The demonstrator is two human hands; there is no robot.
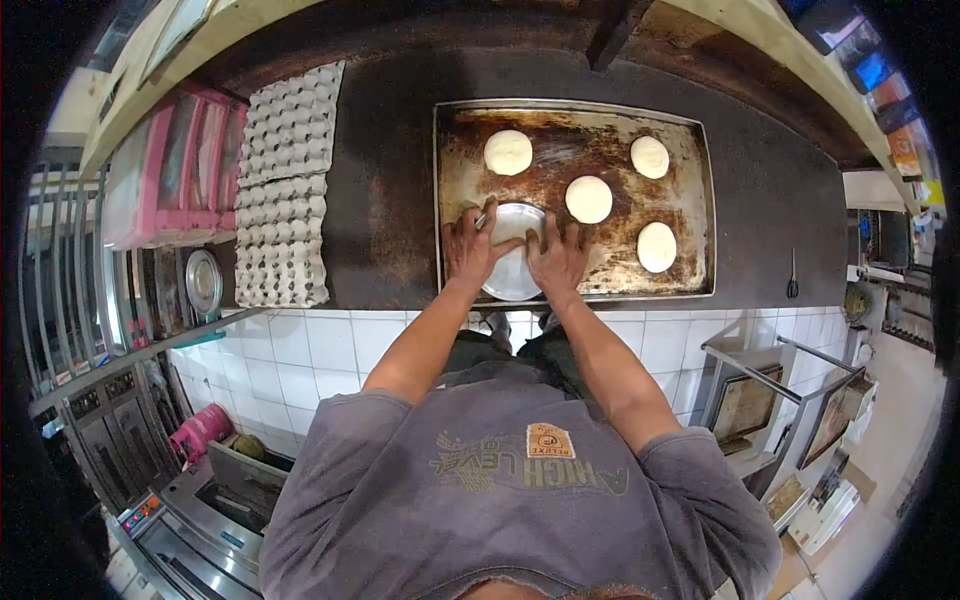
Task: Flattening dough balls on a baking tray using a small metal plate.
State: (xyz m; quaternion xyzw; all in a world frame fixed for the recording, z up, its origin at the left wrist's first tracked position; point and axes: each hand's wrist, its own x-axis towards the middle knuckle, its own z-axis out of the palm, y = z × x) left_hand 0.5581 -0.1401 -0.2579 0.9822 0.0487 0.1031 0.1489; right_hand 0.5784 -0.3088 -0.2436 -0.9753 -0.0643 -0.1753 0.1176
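A large metal baking tray (pixel 555 135) with a browned, worn surface lies on the dark countertop. Several flat, pale dough rounds rest on it, one at the upper left (pixel 508 152), one near the middle (pixel 589 199), others towards the right (pixel 656 247). At the tray's near left is a round metal pan or lid (pixel 514 274). My left hand (pixel 470 244) is spread on its left side and my right hand (pixel 556 255) on its right, thumbs close together over it. What lies beneath the round metal piece is hidden.
Grey egg cartons (pixel 281 180) lie left of the tray, beside a pink-framed clear container (pixel 187 165). A small dark-handled utensil (pixel 793 274) is near the counter's right end. A wooden ledge overhangs the far edge. Below right stands a metal rack (pixel 754 371) holding trays.
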